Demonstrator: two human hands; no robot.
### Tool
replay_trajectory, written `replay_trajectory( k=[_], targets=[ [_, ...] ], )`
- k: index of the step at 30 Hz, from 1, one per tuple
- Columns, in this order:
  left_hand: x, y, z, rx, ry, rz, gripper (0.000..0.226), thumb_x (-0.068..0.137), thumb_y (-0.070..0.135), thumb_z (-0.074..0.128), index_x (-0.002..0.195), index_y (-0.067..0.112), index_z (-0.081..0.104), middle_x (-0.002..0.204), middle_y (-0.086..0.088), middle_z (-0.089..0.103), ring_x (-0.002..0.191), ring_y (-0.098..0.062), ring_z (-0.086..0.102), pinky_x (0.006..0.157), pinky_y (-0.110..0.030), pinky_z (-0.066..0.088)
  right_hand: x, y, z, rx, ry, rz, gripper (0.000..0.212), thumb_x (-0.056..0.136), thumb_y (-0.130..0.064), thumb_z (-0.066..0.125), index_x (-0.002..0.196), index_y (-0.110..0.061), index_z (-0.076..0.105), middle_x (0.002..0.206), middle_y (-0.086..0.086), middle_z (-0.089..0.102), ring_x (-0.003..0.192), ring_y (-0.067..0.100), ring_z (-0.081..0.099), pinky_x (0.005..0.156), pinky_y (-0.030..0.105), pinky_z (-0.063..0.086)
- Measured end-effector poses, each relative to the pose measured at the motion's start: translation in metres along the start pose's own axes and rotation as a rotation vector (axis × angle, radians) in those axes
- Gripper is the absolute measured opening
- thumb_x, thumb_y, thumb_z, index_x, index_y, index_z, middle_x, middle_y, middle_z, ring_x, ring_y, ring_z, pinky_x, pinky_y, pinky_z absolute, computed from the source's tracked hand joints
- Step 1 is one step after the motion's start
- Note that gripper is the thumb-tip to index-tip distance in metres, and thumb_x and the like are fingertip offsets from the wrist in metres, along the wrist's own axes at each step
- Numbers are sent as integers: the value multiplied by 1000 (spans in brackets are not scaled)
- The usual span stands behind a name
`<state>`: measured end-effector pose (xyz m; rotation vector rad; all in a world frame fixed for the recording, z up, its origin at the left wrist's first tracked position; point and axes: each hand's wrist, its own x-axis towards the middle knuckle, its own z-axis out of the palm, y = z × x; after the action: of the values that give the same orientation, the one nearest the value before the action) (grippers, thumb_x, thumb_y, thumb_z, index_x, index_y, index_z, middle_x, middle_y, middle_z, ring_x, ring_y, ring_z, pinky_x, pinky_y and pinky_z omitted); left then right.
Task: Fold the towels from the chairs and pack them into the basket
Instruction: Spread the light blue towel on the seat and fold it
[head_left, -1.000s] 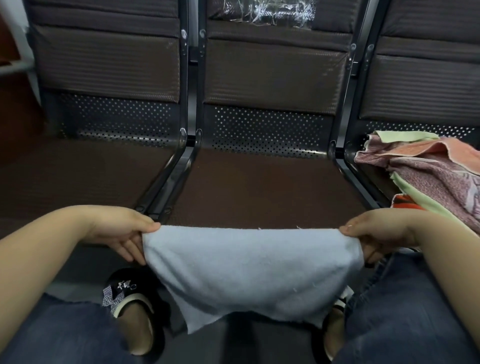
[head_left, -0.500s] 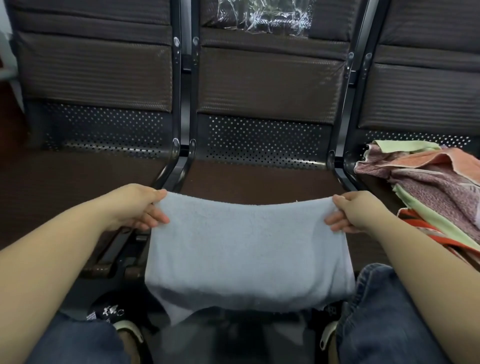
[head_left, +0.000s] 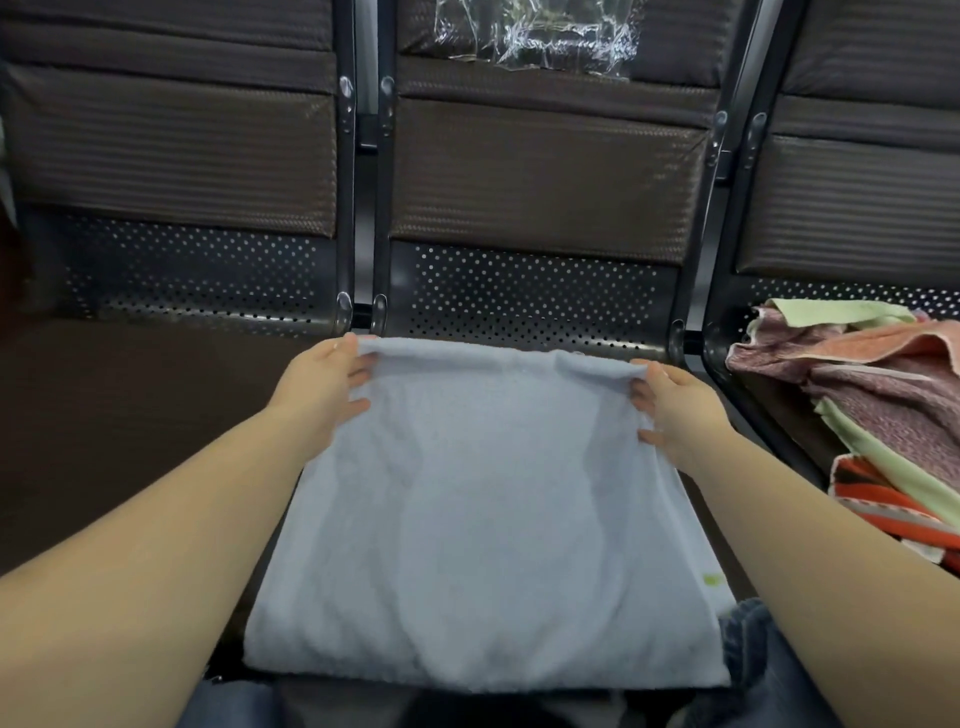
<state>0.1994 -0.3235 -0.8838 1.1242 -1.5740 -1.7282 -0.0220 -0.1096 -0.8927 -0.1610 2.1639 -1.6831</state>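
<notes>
Moved forward since before, towel (head_left: 483, 519) now lies spread on the middle seat (head_left: 519, 327); left hand (head_left: 322, 389) and right hand (head_left: 680, 410) pinch its far corners. Towel pile (head_left: 872, 415) at right.

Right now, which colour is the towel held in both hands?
Pale blue towel, plain, seen best in the head view.

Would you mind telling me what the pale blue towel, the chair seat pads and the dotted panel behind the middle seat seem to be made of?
Pale blue towel: soft terry-like cloth, judging by its matte, nubbly pile and limp drape. Seat pads: probably brown woven fabric or textured vinyl; a fine ribbed weave shows. Dotted panel: likely dark painted metal, with regular punched holes and a slight sheen.
</notes>
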Motion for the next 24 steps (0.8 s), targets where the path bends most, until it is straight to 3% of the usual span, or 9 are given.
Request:
replay_trajectory(
  k=[4,8,13,16,20,22,24],
  targets=[
    [6,12,5,-169,-4,39,28,104,34,32,116,23,55,120,3,56,117,-11,49,99,-37,37,7,-6,5,47,31,-167,21,99,-34,45,102,-33,66,111,-1,66,105,20,61,82,41,51],
    [12,20,0,-253,-20,68,33,104,36,31,116,25,60,128,6,56,119,-8,47,102,-39,36,7,-16,6,97,21,-217,22,101,-29,43,97,-32,65,99,-11,63,94,7,57,85,35,49],
    [9,14,-10,-202,-18,-12,43,103,33,34,142,14,42,138,-4,52,131,-19,45,103,-43,39,4,-8,-1,75,-4,-198,20,102,-29,40,100,-27,61,108,-5,61,103,12,55,93,37,44],
    [3,10,-14,-120,-18,-41,31,104,30,35,125,14,52,126,-7,59,115,-22,57,95,-40,46,-1,-5,-6,75,-2,-165,19,102,-27,40,106,-21,57,113,2,61,104,18,59,92,39,47],
    [-2,2,-18,37,1,-87,31,103,30,37,122,9,50,95,-8,67,85,-19,65,72,-31,51,-4,0,-13,-23,49,-166,24,101,-30,44,103,-13,62,95,7,66,80,18,64,76,31,51],
    [-3,1,-18,25,29,-96,27,103,29,37,120,10,47,87,-10,67,78,-19,64,71,-30,51,-4,3,-15,-78,82,-168,28,100,-31,46,100,-9,63,82,9,68,67,16,60,68,28,51],
    [-3,2,-18,-17,39,-87,26,104,29,36,119,11,48,92,-11,68,79,-19,64,75,-30,52,-3,5,-16,-84,100,-162,27,99,-31,46,99,-9,64,72,7,67,61,16,56,68,30,52]
  ],
)
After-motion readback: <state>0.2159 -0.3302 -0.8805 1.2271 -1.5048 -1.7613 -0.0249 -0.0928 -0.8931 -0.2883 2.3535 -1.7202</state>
